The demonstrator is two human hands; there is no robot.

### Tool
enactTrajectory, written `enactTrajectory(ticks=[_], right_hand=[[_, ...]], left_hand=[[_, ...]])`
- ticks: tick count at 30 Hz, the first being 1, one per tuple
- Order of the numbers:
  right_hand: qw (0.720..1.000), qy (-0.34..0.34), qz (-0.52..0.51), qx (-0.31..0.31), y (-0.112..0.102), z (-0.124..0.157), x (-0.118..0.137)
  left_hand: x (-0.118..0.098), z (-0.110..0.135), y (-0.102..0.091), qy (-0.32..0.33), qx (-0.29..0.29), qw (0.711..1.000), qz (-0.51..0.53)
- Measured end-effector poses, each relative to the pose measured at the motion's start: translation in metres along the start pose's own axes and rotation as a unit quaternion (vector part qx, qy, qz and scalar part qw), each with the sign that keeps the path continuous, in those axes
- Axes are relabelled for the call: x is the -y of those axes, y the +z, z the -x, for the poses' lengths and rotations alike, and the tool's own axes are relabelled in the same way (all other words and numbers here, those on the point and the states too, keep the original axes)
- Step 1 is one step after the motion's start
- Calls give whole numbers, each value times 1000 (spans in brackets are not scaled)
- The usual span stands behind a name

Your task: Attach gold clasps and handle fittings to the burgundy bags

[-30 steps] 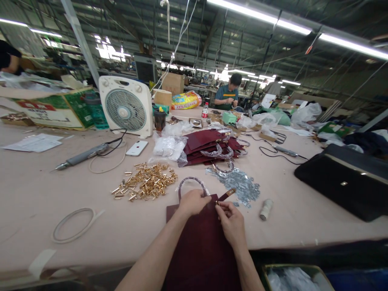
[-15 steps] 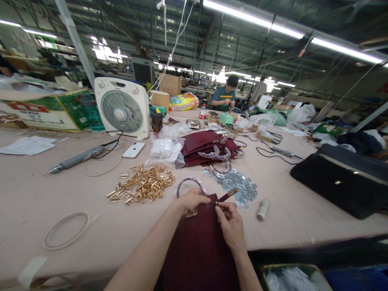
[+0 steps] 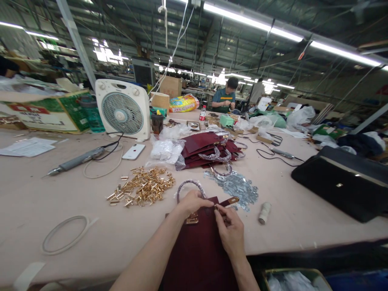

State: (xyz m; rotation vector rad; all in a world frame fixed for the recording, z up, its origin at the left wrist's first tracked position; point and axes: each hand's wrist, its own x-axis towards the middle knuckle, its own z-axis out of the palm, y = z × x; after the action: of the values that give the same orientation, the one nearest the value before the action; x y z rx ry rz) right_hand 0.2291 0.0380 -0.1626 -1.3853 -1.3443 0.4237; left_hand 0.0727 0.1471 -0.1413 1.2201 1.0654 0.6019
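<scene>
A dark red bag panel (image 3: 197, 254) hangs over the table's near edge, its top end lying on the table. My left hand (image 3: 194, 205) lies closed over the panel's top left, gripping it with the fingers at its upper edge. Under that wrist shows gold-coloured hardware (image 3: 192, 220). Opposite, my right hand (image 3: 229, 223) pinches a small gold-coloured fitting, mostly hidden by the fingertips, at the panel's top right. A dark red strap (image 3: 230, 201) with a gold-coloured end sticks out beyond the right fingers. Behind my left hand arches a plastic-wrapped handle (image 3: 190, 182).
Loose gold-coloured fittings (image 3: 145, 186) lie left, flat grey metal pieces (image 3: 239, 188) right. Beyond are stacked red bag panels (image 3: 203, 145), a phone (image 3: 133, 152), a fan (image 3: 123, 109) and a corded tool (image 3: 75, 160). A thread spool (image 3: 264, 213) and black bag (image 3: 339, 182) stand right. A co-worker (image 3: 224, 97) sits across.
The strap's gold-coloured end has turned and swung slightly right. My fingertips have drawn closer together at the panel's top, and the small fitting is now more hidden.
</scene>
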Motion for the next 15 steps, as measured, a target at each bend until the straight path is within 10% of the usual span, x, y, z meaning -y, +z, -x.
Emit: enactTrajectory(ticks=[15], right_hand=[[1000, -4, -7, 7, 5, -1, 1]], left_hand=[[2, -9, 4, -19, -3, 1000, 14]])
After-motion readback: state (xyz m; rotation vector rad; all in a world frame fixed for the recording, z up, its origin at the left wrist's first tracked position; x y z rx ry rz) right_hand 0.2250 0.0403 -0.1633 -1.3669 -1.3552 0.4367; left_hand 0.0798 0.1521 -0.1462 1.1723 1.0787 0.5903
